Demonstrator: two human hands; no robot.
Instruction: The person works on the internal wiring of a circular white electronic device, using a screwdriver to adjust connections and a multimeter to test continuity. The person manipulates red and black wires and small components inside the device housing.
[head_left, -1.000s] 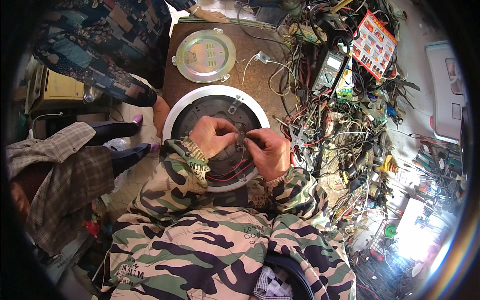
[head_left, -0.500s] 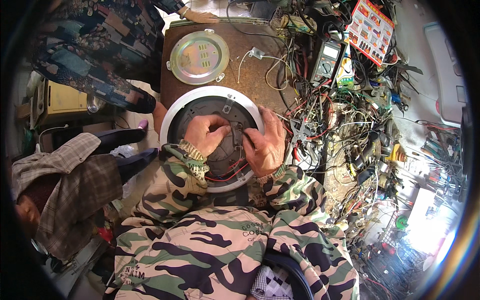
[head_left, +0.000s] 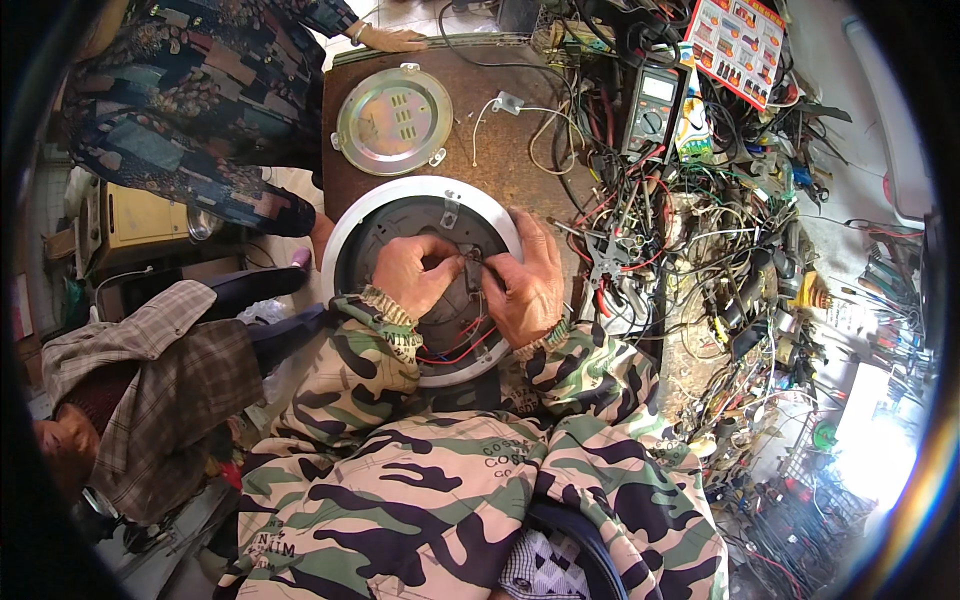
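Observation:
A round, white-rimmed appliance housing (head_left: 350, 222) with a dark grey inside lies at the near edge of the wooden table. Over its middle, my left hand (head_left: 412, 272) is closed in a pinch, thumb against forefinger. Facing it, my right hand (head_left: 525, 285) also pinches, its outer fingers resting over the housing's right rim. The fingertips nearly meet at a small dark part or wire end, too small to make out. Red wires (head_left: 462, 350) run inside the housing below my hands. A metal bracket (head_left: 451, 208) is fixed near its top.
A round metal cover plate (head_left: 430, 105) lies beyond the housing, beside a small part with white leads (head_left: 509, 102). Right are pliers (head_left: 608, 258), a multimeter (head_left: 652, 110) and heaped cables (head_left: 700, 250). Another person's hand (head_left: 395, 40) rests on the table's far edge; a seated person (head_left: 170, 380) is left.
My fingertips have come slightly closer together over the housing's middle. The whole view has shifted a little; the housing and cover plate stay in place on the table.

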